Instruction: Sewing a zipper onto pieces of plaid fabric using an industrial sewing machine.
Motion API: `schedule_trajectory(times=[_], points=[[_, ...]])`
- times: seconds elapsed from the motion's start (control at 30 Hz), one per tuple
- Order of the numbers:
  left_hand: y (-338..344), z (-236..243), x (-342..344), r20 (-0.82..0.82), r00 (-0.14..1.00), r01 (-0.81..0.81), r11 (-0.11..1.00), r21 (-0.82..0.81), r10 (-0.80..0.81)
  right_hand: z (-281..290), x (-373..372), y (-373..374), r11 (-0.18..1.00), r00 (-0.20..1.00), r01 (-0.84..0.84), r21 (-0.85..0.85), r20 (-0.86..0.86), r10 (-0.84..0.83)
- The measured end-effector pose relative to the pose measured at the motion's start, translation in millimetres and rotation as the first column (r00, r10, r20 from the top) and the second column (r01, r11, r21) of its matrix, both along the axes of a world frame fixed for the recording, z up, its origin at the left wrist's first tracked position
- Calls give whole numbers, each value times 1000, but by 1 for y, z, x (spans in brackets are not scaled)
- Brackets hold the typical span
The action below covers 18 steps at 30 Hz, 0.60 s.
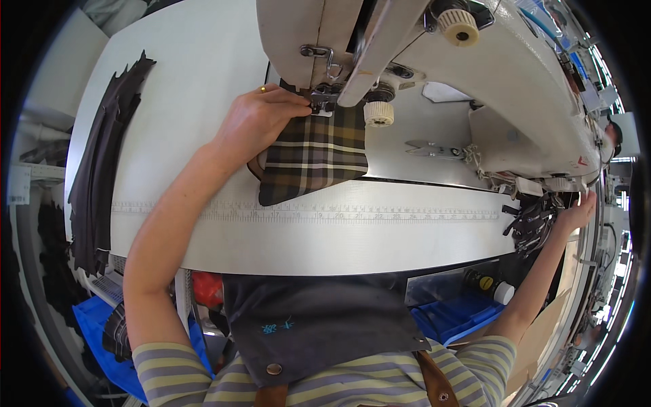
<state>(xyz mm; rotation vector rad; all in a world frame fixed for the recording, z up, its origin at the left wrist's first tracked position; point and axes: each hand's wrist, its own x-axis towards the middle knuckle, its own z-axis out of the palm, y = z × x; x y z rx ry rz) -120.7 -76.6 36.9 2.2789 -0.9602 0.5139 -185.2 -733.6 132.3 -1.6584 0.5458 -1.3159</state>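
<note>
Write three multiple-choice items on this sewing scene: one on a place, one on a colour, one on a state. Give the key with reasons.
1. Where do the scissors lie?
A. On the machine bed right of the plaid fabric
B. On the dark pile at the table's left edge
C. In the blue bin under the table

2. What colour are the shirt's stripes?
A. Red and white
B. Grey and pale yellow
C. Solid black

3. What is the left hand doing?
A. Resting flat on the ruler strip
B. Hanging off the table
C. Pinching the plaid fabric at the presser foot

Key: 1 A, they lie on the bed beside the fabric. 2 B, both sleeves show it. 3 C, the fingertips meet the fabric's top edge under the sewing machine head; the right hand reaches to dark pieces at far right.
</note>
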Motion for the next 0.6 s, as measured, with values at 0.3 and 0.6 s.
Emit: schedule_trajectory(times=[0.3,0.6], points=[[23,54,36,-864,458,27,975,-219,-207,-32,-39,238,591,817,-574,-567,-350,457],[-59,62,73,-319,811,-482,869,110,490,-75,20,340,227,671,-742,-631,-690,272]])
